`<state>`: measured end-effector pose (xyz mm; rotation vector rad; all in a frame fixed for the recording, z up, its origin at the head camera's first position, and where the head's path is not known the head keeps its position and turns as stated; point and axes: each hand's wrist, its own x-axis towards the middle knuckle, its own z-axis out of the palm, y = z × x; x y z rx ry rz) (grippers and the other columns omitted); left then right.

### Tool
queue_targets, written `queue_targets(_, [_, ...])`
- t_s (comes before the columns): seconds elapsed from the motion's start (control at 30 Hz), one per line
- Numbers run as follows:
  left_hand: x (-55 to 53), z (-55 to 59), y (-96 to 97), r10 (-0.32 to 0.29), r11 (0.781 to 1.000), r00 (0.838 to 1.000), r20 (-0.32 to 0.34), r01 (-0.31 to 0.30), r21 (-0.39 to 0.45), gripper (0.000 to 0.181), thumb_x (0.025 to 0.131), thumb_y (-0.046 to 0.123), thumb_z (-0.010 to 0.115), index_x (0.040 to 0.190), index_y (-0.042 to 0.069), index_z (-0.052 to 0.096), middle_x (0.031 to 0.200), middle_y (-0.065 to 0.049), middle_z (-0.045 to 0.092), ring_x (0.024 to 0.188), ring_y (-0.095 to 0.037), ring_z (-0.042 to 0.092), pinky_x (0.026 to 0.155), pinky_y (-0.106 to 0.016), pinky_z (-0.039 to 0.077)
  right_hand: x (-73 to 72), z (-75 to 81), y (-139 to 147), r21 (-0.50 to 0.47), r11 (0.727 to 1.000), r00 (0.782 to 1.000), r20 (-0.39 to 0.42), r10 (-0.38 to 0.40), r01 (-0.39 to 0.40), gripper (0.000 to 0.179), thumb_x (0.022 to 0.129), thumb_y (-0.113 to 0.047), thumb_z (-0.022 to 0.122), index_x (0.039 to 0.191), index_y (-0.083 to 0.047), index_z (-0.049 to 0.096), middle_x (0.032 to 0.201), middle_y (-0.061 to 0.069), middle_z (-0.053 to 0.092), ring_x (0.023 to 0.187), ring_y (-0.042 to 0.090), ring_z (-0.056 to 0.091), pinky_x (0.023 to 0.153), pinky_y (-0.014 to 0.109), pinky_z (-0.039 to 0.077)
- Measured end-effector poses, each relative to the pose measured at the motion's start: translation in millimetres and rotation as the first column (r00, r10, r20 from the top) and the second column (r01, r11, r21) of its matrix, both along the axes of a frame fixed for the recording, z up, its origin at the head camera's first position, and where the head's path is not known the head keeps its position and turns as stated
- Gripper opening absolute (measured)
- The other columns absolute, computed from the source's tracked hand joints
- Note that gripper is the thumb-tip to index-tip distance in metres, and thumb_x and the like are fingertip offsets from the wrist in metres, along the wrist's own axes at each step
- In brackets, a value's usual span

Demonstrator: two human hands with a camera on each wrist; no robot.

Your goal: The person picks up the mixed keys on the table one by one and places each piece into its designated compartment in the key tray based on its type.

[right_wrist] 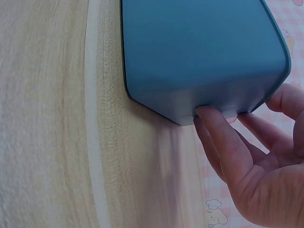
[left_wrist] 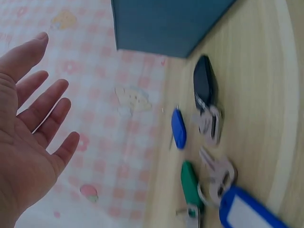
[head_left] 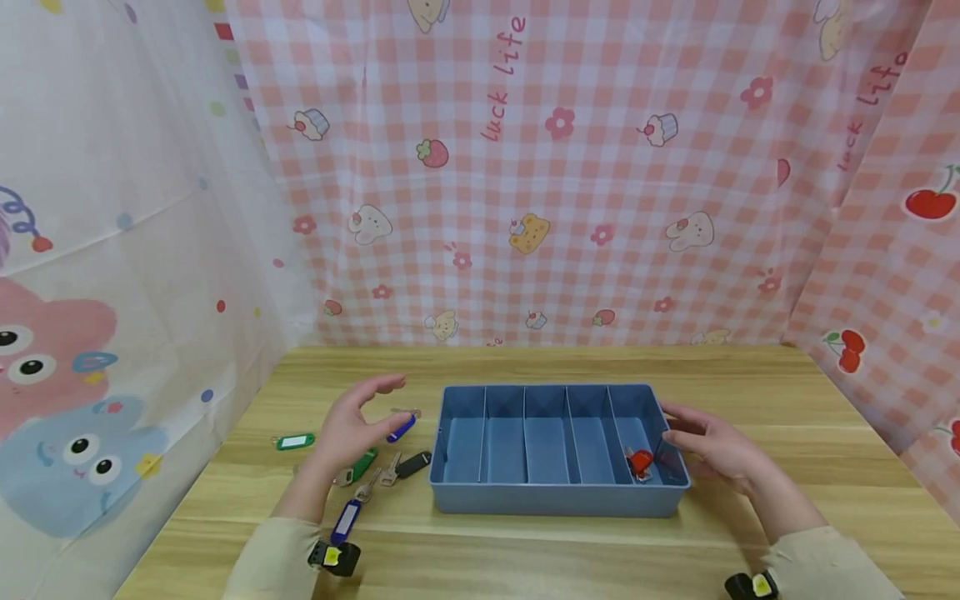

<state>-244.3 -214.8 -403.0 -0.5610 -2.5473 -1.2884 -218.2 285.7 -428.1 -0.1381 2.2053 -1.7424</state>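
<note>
A blue-grey divided box [head_left: 558, 498] with several compartments sits on the table. My right hand [head_left: 716, 446] holds its right end, with the thumb at the rim and fingers [right_wrist: 213, 126] against the outer wall. A key with a red tag [head_left: 641, 461] lies in the rightmost compartment. My left hand [head_left: 348, 429] hovers empty left of the box, its fingers relaxed and spread apart. Around and below it are keys with a dark tag [left_wrist: 203, 80], blue tags [head_left: 346, 522] [left_wrist: 178, 128] and green tags [head_left: 296, 442] [left_wrist: 191, 183].
The wooden table [head_left: 555, 554] runs back to a pink checked cloth [head_left: 570, 183] hanging behind it. A white printed cloth [head_left: 150, 208] hangs on the left and another checked cloth [head_left: 892, 292] on the right.
</note>
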Motion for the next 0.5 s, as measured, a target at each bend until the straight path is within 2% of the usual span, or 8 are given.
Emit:
queue_targets(0.17, [1.0, -4.2, -15.3, 0.048, 0.999, 0.999, -0.017, -0.048, -0.010, 0.050, 0.087, 0.018, 0.078, 0.133, 0.009, 0.060, 0.130, -0.010, 0.062, 0.120, -0.030, 0.052, 0.104, -0.054, 0.035, 0.5, 0.0, 1, -0.004, 1.000, 1.000, 0.004, 0.001, -0.001, 0.066, 0.101, -0.012, 0.055, 0.153, 0.007, 0.019, 0.153, 0.039, 0.018, 0.132, 0.049, 0.039, 0.095, 0.055, 0.047])
queue_targets(0.33, [0.3, -7.1, -29.3, 0.051, 0.999, 0.997, -0.055, -0.051, 0.004, 0.050, 0.087, 0.015, 0.078, 0.132, 0.004, 0.059, 0.129, -0.014, 0.062, 0.117, -0.031, 0.052, 0.102, -0.054, 0.036, 0.3, -0.4, 0, -0.019, 1.000, 1.000, 0.002, 0.005, -0.005, 0.066, 0.101, -0.011, 0.055, 0.153, 0.008, 0.019, 0.153, 0.039, 0.017, 0.131, 0.048, 0.040, 0.094, 0.053, 0.048])
queue_targets(0.5, [0.8, -8.5, -43.9, 0.073, 0.997, 0.995, -0.069, -0.073, 0.004, 0.049, 0.088, 0.013, 0.077, 0.132, 0.004, 0.059, 0.130, -0.014, 0.062, 0.117, -0.029, 0.051, 0.102, -0.051, 0.035, 0.0, -0.2, 0, -0.021, 1.000, 1.000, -0.005, 0.006, -0.006, 0.065, 0.101, -0.010, 0.055, 0.152, 0.008, 0.020, 0.153, 0.039, 0.018, 0.131, 0.048, 0.040, 0.094, 0.053, 0.048])
